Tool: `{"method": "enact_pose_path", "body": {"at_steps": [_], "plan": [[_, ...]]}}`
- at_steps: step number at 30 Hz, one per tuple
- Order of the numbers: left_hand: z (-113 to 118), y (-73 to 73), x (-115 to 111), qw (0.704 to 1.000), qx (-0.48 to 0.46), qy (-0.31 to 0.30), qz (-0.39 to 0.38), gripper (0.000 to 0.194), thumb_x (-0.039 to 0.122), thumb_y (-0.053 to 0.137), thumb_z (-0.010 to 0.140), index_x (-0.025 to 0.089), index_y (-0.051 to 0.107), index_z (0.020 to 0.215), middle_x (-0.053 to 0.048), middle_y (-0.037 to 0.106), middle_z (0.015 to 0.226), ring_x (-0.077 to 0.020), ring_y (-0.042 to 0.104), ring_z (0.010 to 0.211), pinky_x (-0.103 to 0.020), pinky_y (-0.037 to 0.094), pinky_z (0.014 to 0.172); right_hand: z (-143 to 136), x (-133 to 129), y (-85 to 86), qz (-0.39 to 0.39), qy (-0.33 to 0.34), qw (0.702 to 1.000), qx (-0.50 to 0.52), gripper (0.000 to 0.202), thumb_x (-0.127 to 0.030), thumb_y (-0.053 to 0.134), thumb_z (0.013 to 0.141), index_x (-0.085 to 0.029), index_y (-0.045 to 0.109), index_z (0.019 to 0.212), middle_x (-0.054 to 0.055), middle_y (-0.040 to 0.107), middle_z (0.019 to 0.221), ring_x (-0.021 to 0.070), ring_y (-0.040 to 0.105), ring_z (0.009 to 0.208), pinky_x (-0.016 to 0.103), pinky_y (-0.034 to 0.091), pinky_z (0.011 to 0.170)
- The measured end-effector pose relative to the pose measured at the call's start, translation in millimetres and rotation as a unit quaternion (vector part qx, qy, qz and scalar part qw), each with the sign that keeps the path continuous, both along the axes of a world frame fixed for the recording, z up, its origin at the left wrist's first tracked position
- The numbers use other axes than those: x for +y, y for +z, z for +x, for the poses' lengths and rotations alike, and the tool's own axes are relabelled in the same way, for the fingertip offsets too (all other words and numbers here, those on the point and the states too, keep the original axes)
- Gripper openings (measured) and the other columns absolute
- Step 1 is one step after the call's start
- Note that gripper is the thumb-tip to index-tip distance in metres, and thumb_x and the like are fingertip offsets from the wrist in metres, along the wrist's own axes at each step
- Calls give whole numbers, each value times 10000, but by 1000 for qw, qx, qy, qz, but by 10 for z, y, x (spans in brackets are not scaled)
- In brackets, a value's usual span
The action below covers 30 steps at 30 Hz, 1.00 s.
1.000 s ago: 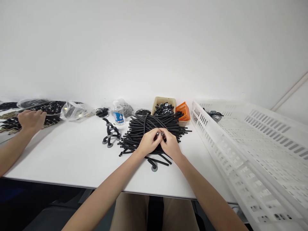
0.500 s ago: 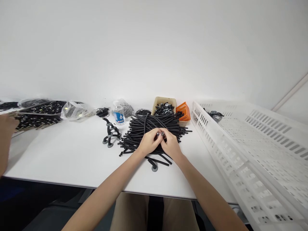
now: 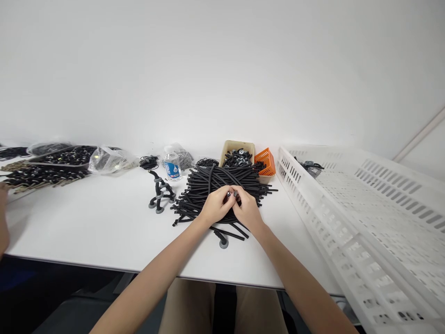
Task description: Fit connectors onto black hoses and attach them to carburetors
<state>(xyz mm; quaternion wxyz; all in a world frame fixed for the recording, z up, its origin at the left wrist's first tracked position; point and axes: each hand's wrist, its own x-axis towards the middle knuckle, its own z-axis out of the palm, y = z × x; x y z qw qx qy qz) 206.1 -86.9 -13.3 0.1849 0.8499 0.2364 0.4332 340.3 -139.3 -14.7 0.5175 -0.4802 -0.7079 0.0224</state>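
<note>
My left hand and my right hand meet over the front of a pile of black tubes. Fingers of both are closed in a pinch around small dark pieces, which are mostly hidden between the fingertips. Just in front of the pile, a short black piece with a grey round end lies on the white table. Left of the pile sits a small cluster of similar black and grey pieces.
Behind the pile stand a beige bin of black and grey parts and an orange basket. A bottle is further left. A white perforated crate fills the right. Another person's arm shows at the left edge.
The other person's arm has drawn back toward the left edge, uncovering more of the black parts there. My hands have stayed in nearly the same place.
</note>
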Motion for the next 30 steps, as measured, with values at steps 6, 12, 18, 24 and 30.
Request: {"method": "enact_pose_path", "body": {"at_steps": [6, 12, 18, 24, 30], "plan": [[-3, 10, -13, 1000, 3, 2, -2, 142, 234, 430, 933, 198, 510, 821, -15, 586, 784, -150, 545, 715, -270, 435, 708, 1, 1, -5, -4, -3, 1000, 2, 253, -161, 453, 890, -204, 581, 1103, 81, 705, 1047, 224, 669, 973, 356, 526, 883], [-3, 6, -10, 1000, 1, -1, -4, 126, 214, 446, 925, 197, 507, 816, -13, 584, 789, -148, 541, 718, -271, 434, 710, -1, 1, -12, -5, -2, 1000, 2, 252, -159, 451, 887, -206, 580, 1098, 80, 702, 1040, 225, 668, 965, 353, 525, 875], [-5, -1, -8, 1000, -1, 0, -2, 122, 212, 450, 922, 197, 504, 814, -9, 581, 788, -146, 534, 715, -268, 426, 707, 4, -2, -11, -7, 1, 1000, 4, 255, -157, 451, 886, -194, 582, 1101, 83, 700, 1035, 225, 666, 961, 353, 523, 877], [-5, 2, -5, 1000, -3, -4, -8, 118, 206, 449, 921, 198, 499, 814, -9, 580, 792, -146, 535, 721, -268, 424, 713, -3, -5, -3, -13, 0, 1000, 6, 249, -160, 451, 887, -196, 581, 1097, 83, 700, 1039, 225, 666, 962, 350, 521, 877], [2, 4, -4, 1000, -5, -7, -4, 126, 210, 449, 925, 195, 496, 809, -11, 576, 792, -144, 530, 722, -265, 419, 713, -3, -3, -11, -9, 0, 1000, 3, 253, -159, 451, 888, -186, 585, 1101, 85, 700, 1037, 224, 664, 959, 346, 517, 872]]}}
